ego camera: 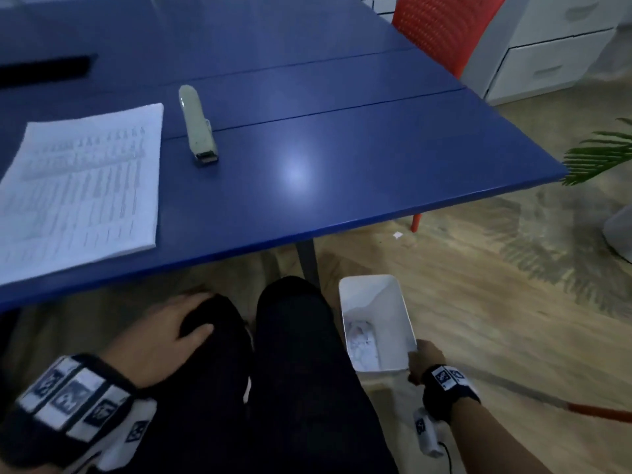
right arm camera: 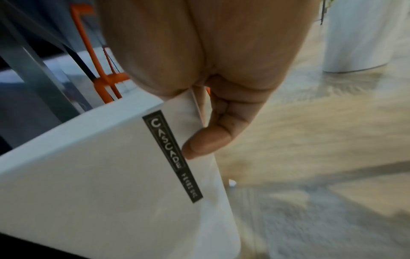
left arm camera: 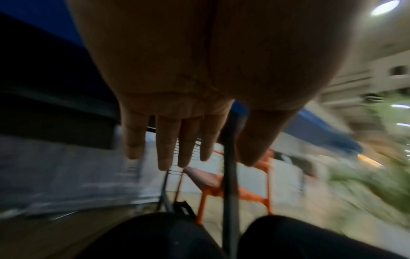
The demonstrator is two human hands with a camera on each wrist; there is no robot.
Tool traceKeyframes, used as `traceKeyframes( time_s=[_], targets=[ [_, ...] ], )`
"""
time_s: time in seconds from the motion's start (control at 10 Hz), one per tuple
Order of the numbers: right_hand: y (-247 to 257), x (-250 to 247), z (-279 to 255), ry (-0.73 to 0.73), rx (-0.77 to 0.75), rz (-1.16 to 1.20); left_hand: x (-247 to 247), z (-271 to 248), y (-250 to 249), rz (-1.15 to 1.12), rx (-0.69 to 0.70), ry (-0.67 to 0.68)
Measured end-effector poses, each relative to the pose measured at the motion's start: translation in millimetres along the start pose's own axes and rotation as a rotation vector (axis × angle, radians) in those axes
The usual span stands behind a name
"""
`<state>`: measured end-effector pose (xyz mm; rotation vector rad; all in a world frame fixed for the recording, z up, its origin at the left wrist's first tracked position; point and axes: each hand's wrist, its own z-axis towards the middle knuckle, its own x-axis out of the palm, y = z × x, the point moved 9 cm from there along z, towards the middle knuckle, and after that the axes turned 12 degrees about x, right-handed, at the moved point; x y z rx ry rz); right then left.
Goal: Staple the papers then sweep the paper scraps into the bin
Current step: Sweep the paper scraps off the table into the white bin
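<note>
A printed stack of papers [ego camera: 82,186] lies on the blue table [ego camera: 342,165] at the left. Just right of it sits a pale stapler [ego camera: 197,126]. Below the table's front edge, to the right of my knees, is a white bin [ego camera: 376,323] with white paper scraps [ego camera: 362,343] inside. My right hand [ego camera: 422,362] grips the bin's near right rim; in the right wrist view the thumb [right arm camera: 208,142] presses the outer wall of the bin [right arm camera: 99,175] beside a "CASCADE" label. My left hand [ego camera: 171,333] rests flat on my left knee, fingers [left arm camera: 164,149] straight, holding nothing.
A red chair [ego camera: 441,25] stands at the table's far right corner, white drawers [ego camera: 547,49] behind it. A black object [ego camera: 44,68] lies at the table's far left. A green plant [ego camera: 598,155] reaches in at the right. One small scrap [ego camera: 397,235] lies on the wooden floor.
</note>
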<state>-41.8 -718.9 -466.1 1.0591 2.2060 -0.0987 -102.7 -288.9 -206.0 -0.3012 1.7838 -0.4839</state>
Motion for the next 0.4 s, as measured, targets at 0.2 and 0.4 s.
traceKeyframes(
  time_s=[0.2, 0.4],
  targets=[
    [-28, 49, 47, 0.039, 0.032, -0.154, -36, -50, 111, -0.135, -0.394, -0.228],
    [-32, 64, 104, -0.038, -0.008, -0.158, -39, -69, 134, -0.197, -0.459, -0.327]
  ],
)
